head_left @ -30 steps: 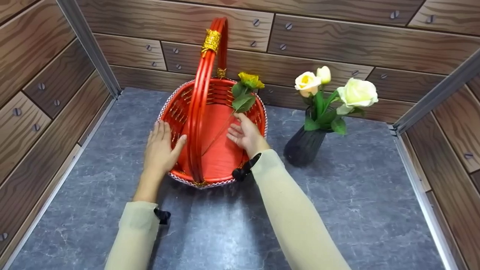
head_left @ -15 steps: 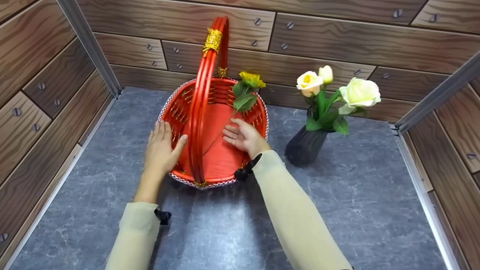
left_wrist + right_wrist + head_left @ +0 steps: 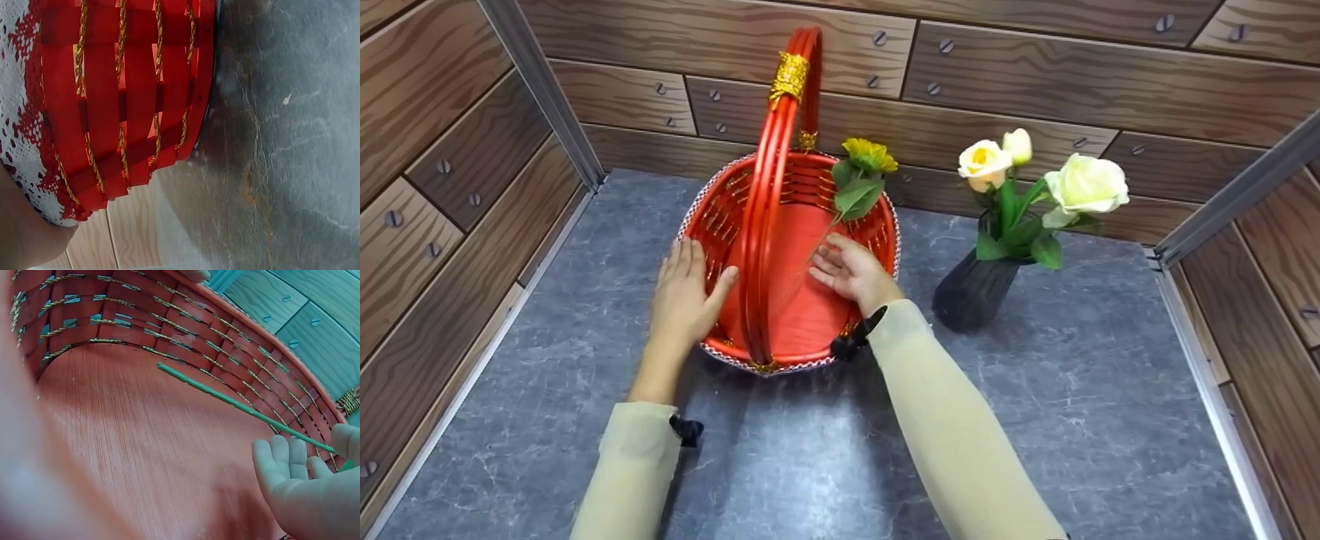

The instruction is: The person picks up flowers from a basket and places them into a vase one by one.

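A red woven basket (image 3: 810,330) with a tall hoop handle stands on the grey surface. My left hand (image 3: 679,300) rests on its left rim, fingers straight and thumb spread toward the inside. In the left wrist view the basket's outer wall (image 3: 107,84) fills the upper left. Over the basket's right half, my right hand (image 3: 851,271) pinches the thin stem of a yellow flower (image 3: 870,155) between thumb and forefinger, other fingers loose. The bloom and leaves lean toward the back right rim. In the right wrist view the green stem (image 3: 225,400) slants above the basket floor (image 3: 129,433).
To the right of the basket, a dark ribbed vase (image 3: 975,296) holds cream and pale flowers (image 3: 1086,184). Wood-patterned panels (image 3: 1005,82) close off the back and sides, with metal posts (image 3: 544,90) in the corners.
My right hand has slid slightly down the stem, and the yellow flower has turned a little. My left hand has stayed on the rim. The head view has shifted slightly.
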Motion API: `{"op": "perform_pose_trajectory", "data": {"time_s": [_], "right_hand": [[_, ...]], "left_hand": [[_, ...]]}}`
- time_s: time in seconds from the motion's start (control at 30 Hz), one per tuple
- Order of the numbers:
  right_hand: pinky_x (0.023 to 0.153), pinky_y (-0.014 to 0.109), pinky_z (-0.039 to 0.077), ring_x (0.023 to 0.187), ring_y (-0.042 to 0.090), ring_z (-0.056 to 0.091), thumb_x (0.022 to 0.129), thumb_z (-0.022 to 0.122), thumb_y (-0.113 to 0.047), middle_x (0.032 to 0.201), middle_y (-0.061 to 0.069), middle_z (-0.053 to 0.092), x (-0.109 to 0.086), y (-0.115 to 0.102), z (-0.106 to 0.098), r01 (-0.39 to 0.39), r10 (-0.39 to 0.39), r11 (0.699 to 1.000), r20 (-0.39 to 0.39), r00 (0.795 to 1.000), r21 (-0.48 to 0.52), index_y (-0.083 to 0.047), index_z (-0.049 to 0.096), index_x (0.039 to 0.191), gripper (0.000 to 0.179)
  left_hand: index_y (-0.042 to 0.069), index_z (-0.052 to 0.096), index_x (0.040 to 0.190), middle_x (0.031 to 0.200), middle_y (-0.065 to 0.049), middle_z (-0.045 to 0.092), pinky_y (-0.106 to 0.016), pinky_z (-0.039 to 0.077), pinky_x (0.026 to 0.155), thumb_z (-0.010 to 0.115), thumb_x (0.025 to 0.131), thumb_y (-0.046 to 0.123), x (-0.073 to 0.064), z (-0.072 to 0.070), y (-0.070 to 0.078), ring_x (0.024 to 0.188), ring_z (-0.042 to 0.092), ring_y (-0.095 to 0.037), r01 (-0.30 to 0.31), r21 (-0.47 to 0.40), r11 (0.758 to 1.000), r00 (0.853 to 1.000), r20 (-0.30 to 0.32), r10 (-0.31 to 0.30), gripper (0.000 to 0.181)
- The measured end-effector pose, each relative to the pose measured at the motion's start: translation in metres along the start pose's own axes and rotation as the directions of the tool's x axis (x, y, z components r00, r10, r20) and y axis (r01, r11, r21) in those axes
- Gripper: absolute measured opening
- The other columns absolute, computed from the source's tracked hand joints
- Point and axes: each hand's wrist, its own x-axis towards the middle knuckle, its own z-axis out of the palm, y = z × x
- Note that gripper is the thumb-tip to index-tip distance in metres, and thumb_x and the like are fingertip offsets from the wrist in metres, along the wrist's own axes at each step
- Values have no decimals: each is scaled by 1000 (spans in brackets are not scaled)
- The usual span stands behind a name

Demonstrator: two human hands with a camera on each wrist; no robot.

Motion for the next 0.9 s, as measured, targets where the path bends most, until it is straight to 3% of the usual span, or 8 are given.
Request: {"op": "perform_pose_trajectory", "data": {"time_s": [0.07,0.1,0.27,0.47,0.9], "right_hand": [[112,50,41,106,27,56,101,56,-12,101,10,58,0,-1,0,5,-4,1000,-9,1000,21,-12,55,100,2],[110,50,43,101,27,57,101,57,-12,96,9,58,-1,-1,-1,8,-8,1000,-11,1000,29,-12,56,96,5],[97,42,53,87,23,58,102,55,-10,86,5,58,-2,-1,-2,57,-57,998,-2,998,16,-16,57,101,6],[79,36,56,81,21,59,103,53,-10,83,4,57,-3,-1,-3,114,-114,993,-5,993,-13,-15,58,104,7],[75,33,58,77,19,59,103,51,-5,83,6,58,-16,-3,2,176,-175,984,86,981,-4,-8,56,107,7]], "left_hand": [[-5,20,156,165,-20,9,-50,3,125,31,99,67,0,0,1,154,2,-34,-3,-5,1000,1000,-5,3,92],[-5,21,155,165,-21,10,-50,3,125,31,99,67,1,0,1,154,3,-35,-6,-3,1000,1000,-9,6,92],[-6,22,155,164,-23,13,-50,5,125,33,100,65,2,1,-1,154,6,-36,-14,8,1000,1000,-21,14,91],[-6,21,155,165,-22,11,-50,4,125,32,100,65,1,2,-1,154,3,-35,-8,6,1000,1000,-10,8,91],[-6,20,155,165,-22,11,-50,5,125,30,99,67,1,0,0,154,3,-36,-9,12,1000,1000,-8,10,93]]}}
